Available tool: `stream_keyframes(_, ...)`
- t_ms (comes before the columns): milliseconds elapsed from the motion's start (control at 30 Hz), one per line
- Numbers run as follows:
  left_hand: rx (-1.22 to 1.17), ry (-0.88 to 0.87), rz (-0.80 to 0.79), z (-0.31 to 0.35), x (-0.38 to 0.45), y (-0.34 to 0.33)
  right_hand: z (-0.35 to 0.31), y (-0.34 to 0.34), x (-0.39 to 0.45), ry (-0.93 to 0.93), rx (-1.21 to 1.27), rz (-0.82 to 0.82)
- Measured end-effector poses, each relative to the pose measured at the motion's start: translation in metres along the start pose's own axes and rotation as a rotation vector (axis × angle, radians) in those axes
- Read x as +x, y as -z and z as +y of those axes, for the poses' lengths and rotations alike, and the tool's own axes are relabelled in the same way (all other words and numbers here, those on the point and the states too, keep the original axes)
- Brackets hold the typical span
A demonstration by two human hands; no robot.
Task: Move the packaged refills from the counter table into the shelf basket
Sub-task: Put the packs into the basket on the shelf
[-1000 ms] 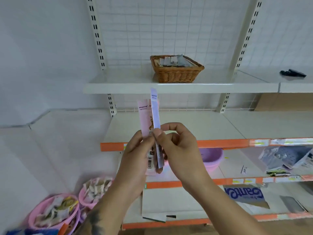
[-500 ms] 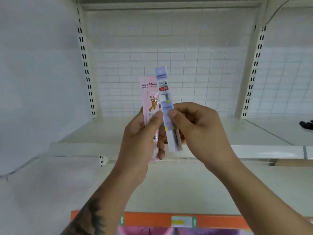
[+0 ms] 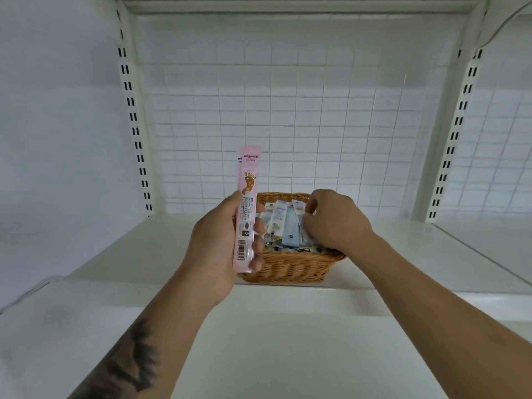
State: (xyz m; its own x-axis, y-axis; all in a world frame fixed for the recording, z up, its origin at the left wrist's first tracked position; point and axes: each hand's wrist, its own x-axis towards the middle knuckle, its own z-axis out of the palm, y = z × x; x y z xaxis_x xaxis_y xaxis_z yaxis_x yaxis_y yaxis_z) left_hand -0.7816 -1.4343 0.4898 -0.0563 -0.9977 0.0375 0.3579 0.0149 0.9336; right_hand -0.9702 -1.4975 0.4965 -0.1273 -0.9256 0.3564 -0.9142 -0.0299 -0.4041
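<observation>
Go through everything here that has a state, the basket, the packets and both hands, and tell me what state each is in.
Wicker basket: upright on the white shelf, filled with packets.
Pink refill packet: upright, outside the basket, gripped by the left hand.
Packets in the basket: standing on end, leaning together.
Right hand: over the basket, fingers curled at a packet's top edge; grip unclear.

Shelf basket (image 3: 290,267): woven wicker, tan, ribbed and rough. Pink refill packet (image 3: 246,208): glossy plastic film, smooth, printed. Packets in the basket (image 3: 289,226): shiny plastic wrap. Shelf board (image 3: 259,341): smooth white painted surface, slight sheen. Slotted uprights (image 3: 135,122): cream painted metal. Back grid (image 3: 288,125): white wire.
</observation>
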Motion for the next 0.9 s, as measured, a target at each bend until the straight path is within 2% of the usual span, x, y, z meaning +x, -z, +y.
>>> stream_keyframes(67, 0.018, 0.018, -0.047, 0.002, 0.001, 0.003, -0.006, 0.004, -0.007, 0.058, 0.088, 0.122)
stream_keyframes(167, 0.003, 0.034, -0.087, 0.003, 0.002, 0.007, -0.030, 0.015, -0.037, 0.241, 0.369, 0.268)
stream_keyframes(233, -0.015, 0.005, -0.111, 0.001, 0.001, 0.010, -0.051, 0.017, -0.058, 0.296, 0.511, 0.230)
stream_keyframes(400, 0.080, -0.127, -0.127, -0.006, -0.007, 0.018, -0.072, 0.011, -0.068, 0.209, 0.759, 0.059)
stream_keyframes(600, -0.086, 0.063, -0.276, -0.003, -0.018, 0.029, -0.071, 0.010, -0.070, 0.247, 0.890, 0.023)
stream_keyframes(700, -0.100, 0.089, -0.296, -0.001, -0.021, 0.031, -0.074, 0.010, -0.074, 0.226, 0.898, 0.038)
stream_keyframes(800, -0.074, -0.014, -0.256, 0.000, -0.020, 0.029, -0.079, 0.008, -0.082, 0.194, 0.890, 0.079)
stream_keyframes(900, 0.058, -0.160, -0.144, -0.001, -0.015, 0.027, -0.082, 0.012, -0.084, 0.198, 0.890, 0.107)
